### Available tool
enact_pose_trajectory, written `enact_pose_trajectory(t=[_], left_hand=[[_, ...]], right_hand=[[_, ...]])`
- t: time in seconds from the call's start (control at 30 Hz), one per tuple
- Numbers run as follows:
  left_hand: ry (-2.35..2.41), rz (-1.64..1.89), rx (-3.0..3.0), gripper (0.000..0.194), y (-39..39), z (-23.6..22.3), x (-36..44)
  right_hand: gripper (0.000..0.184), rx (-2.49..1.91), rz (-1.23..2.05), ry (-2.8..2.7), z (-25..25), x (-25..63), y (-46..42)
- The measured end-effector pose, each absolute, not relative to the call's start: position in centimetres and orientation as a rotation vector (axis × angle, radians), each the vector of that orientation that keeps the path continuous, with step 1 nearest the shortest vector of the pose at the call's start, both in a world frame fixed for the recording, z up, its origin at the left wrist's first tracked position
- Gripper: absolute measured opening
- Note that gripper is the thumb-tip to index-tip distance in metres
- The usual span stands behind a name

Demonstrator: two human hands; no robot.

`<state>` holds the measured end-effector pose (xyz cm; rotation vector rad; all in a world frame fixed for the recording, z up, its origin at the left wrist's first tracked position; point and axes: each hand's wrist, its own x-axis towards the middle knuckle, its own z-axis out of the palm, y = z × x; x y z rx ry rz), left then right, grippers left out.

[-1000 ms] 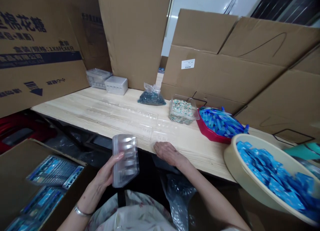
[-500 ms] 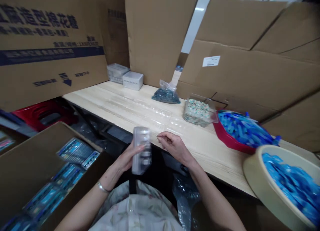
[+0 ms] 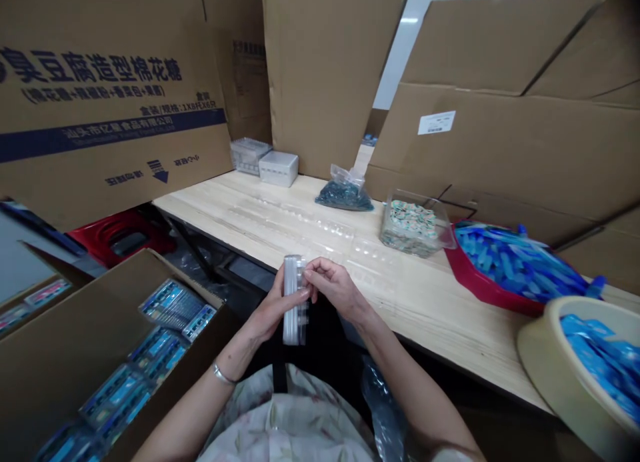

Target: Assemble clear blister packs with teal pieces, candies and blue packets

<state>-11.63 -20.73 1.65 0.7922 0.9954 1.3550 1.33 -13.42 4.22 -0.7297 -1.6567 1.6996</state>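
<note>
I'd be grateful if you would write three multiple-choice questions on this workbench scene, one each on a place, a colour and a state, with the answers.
1. Where is the red tray?
A. In the open carton
B. On the table
C. On the floor

2. What colour are the packets in the beige basin?
A. Red
B. Green
C. Blue

3. How is the clear plastic tray held?
A. Upright, between the left hand and right hand
B. Flat on the table under the right hand
C. Lying in the open carton

Answers:
1. B: it sits on the tabletop beside the clear tub.
2. C: the heaped packets show blue.
3. A: it stands on end, with both hands at it.
</note>
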Motion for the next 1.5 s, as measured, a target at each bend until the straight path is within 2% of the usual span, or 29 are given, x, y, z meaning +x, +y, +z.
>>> enact_pose_trajectory(t=[0.23, 0.3, 0.43, 0.53, 0.6, 0.73, 0.87, 1.03, 1.13, 1.23, 1.4, 1.5], left_hand=[[1.044, 1.250, 0.530, 0.056, -21.8, 2.1, -12.3], [1.128, 1.202, 0.409, 0.055, -21.9, 1.7, -12.9], [1.159, 1.157, 0.322, 0.055, -21.8, 0.9, -13.8], [1.150, 1.134, 0.304, 0.056, -21.8, 0.6, -13.6], [1.147, 1.116, 0.299, 0.057, -21.8, 0.3, -13.3], [1.131, 1.078, 0.309, 0.066, -21.6, 0.1, -12.5], [1.131, 1.047, 0.325, 0.071, -21.6, 0.4, -12.1], [1.140, 1.033, 0.341, 0.072, -21.7, 0.6, -11.8], [1.089, 1.024, 0.385, 0.065, -21.6, 0.6, -11.2], [1.031, 1.034, 0.499, 0.058, -21.5, 1.1, -9.8], [0.921, 1.129, 0.772, 0.068, -20.5, 2.0, -7.7], [0.915, 1.167, 0.855, 0.063, -20.1, 2.0, -7.6]], right_hand=[[0.020, -0.796, 1.496, -1.772, 6.1, 6.7, -14.0], [0.017, -0.878, 1.239, -1.951, 7.8, 10.2, -14.3], [0.015, -0.984, 0.426, -2.507, 9.9, 17.1, -14.4], [0.023, -1.184, -0.091, -2.856, 8.0, 20.8, -13.0], [0.027, -1.329, -0.300, -2.970, 5.7, 22.5, -11.8], [0.029, -1.490, -0.417, -3.026, 1.5, 24.3, -10.2], [0.026, -1.549, -0.460, -2.979, -0.2, 24.3, -9.9], [0.027, -1.595, -0.426, -2.870, -0.1, 24.1, -9.4], [0.028, -1.594, -0.230, -2.693, 0.6, 23.2, -9.7], [0.022, -1.362, 0.168, -2.329, 1.7, 19.9, -10.9], [0.023, -0.947, 1.134, -1.929, 4.0, 11.2, -14.3], [0.023, -0.843, 1.445, -1.825, 4.9, 7.5, -15.4]])
